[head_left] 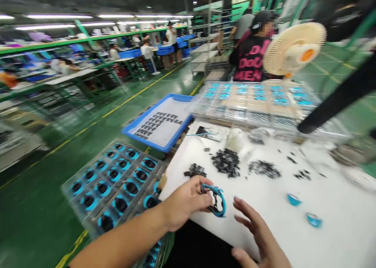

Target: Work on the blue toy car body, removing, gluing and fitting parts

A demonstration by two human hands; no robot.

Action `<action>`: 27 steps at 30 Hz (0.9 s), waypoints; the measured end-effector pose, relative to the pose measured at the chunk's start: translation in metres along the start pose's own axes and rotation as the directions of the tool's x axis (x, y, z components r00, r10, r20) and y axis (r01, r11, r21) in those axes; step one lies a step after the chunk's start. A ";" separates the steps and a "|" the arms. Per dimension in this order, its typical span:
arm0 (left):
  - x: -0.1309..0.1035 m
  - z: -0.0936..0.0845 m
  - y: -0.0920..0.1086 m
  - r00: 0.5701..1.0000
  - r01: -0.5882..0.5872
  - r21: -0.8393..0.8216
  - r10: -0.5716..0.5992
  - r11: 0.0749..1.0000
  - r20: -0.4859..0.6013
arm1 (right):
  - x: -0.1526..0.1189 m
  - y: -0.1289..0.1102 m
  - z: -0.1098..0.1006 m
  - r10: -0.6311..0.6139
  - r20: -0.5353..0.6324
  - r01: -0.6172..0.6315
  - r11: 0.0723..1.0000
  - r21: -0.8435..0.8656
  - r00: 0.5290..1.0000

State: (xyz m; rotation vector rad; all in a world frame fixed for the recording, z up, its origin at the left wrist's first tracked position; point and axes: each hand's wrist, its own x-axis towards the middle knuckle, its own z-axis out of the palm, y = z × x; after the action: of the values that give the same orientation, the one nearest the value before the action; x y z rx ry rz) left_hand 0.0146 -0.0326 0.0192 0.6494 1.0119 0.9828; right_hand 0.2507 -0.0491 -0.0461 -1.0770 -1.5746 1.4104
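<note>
My left hand grips a blue and black ring-shaped plastic frame by its left side, above the near edge of the white table. Just to the right of that frame, my right hand holds nothing, its fingers spread. Beyond the hands lie a pile of black plastic parts, a smaller dark cluster and a scatter of small black pieces. Two small blue parts, one farther back and one nearer, rest on the table at the right.
Left of the table, a clear tray holds several blue and black parts in rows. A blue-rimmed tray carries small dark pieces. Clear trays line the table's back, near a fan and a person. A black bar slants in from the right.
</note>
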 end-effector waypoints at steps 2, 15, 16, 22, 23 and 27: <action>0.011 0.034 -0.017 0.982 0.136 -0.088 -0.122 0.987 0.147 | -0.003 0.000 0.001 -0.113 0.018 0.114 0.991 -0.069 0.993; 0.026 0.046 -0.044 0.969 -0.028 0.478 -0.093 0.878 0.229 | 0.022 -0.023 -0.006 0.378 -0.124 -0.096 0.513 0.853 0.917; 0.027 0.039 -0.044 0.980 -0.127 0.571 0.014 0.811 0.198 | 0.026 -0.026 -0.006 0.411 -0.085 -0.112 0.433 0.895 0.908; 0.040 0.014 -0.050 0.779 -0.550 0.756 0.545 0.355 0.310 | 0.032 -0.026 0.000 0.403 0.075 -0.210 0.303 0.929 0.912; 0.042 0.013 -0.052 0.759 -0.572 0.748 0.562 0.335 0.329 | 0.031 -0.025 0.001 0.403 0.079 -0.215 0.306 0.927 0.912; 0.048 0.014 -0.052 0.767 -0.569 0.751 0.546 0.335 0.337 | 0.029 -0.020 0.002 0.403 0.108 -0.247 0.309 0.919 0.909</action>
State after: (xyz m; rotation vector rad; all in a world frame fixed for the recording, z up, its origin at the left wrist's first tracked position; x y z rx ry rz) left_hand 0.0552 -0.0124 -0.0372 1.9432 1.2481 1.0348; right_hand 0.2362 -0.0231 -0.0262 -0.7241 -0.1964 2.0353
